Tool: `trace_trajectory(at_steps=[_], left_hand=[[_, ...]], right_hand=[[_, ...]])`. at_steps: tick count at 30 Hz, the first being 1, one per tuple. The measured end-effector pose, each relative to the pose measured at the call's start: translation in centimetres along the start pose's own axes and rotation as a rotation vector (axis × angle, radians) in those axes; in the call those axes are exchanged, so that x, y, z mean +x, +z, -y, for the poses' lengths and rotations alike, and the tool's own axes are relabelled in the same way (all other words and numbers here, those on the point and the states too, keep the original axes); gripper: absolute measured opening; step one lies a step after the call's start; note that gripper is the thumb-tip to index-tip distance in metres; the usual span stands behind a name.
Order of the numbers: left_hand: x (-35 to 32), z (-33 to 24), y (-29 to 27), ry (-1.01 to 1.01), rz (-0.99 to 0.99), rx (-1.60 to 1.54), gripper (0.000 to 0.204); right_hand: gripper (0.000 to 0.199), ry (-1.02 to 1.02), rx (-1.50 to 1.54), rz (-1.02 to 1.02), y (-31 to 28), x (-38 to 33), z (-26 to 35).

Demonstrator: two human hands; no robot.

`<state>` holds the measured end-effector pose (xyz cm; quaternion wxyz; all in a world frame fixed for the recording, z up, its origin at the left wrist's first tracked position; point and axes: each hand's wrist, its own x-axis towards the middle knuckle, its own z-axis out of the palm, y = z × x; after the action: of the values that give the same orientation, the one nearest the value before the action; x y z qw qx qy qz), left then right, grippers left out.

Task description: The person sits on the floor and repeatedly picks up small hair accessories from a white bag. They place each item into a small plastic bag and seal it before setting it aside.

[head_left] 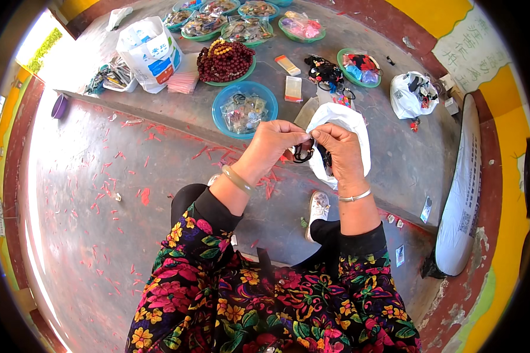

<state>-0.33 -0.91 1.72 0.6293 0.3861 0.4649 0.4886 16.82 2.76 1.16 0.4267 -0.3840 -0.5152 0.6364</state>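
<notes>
My left hand [275, 143] and my right hand [343, 152] meet in front of me, each with thumb and forefinger pinched together. Between them they hold a thin black cord [302, 155], which loops below the left fingertips. The point where the fingertips meet is too small to make out. Behind my right hand stands an open white bag [359, 132] with dark stuff inside, partly hidden by the hand. Just beyond my left hand is a blue basin [217, 112] holding small clear packets [244, 113].
Dark red beads [218, 63] fill a green basin beside pink paper [182, 82]. Several packed basins [203, 26] line the far side. Black corded items [324, 70] lie past the white bag. Another white bag [403, 97] sits right. A long wrapped roll [458, 206] leans by the wall.
</notes>
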Motion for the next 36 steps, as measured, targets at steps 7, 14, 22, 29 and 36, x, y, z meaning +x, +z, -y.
trace_trajectory(at_steps=[7,14,22,29,36], left_hand=[[0.1,0.2,-0.2,0.015,-0.026,-0.102,0.016],[0.5,1.0,-0.4,0.115,-0.047,-0.027,0.015],[0.4,1.0,-0.4,0.039,-0.066,-0.155,0.013],[0.7,0.7,-1.0,0.018,-0.17,-0.329,0.012],[0.7,0.9,-1.2,0.014,-0.133,-0.51,0.011]], right_hand=[[0.012,-0.046,-0.001,-0.079,-0.2,0.0,0.5],[0.014,-0.123,-0.122,-0.097,-0.1,0.1,0.4],[0.018,-0.08,-0.123,-0.099,-0.1,0.2,0.3],[0.022,0.144,-0.062,0.092,0.0,0.4,-0.2],[0.015,0.211,-0.023,0.116,0.6,0.3,0.0]])
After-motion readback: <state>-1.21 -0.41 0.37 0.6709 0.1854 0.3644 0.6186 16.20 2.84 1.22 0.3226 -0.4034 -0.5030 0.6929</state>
